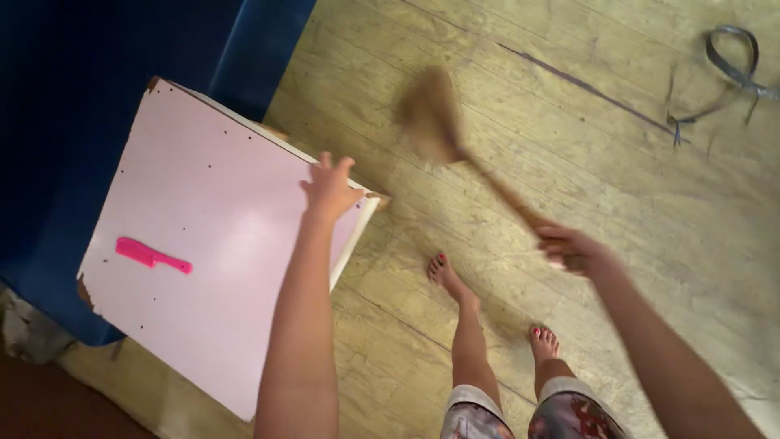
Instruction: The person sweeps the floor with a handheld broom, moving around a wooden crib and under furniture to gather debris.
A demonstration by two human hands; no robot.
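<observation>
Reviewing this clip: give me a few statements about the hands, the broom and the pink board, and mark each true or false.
1. The left hand rests on the edge of the pink board. True.
2. The right hand holds a mop with a metal handle. False: its grip is on a short brown broom, blurred by motion.
3. A pink comb lies on the board. True.
4. The comb lies on the wooden floor. False: it lies on the board.
5. The person wears shoes. False: both feet are bare.
</observation>
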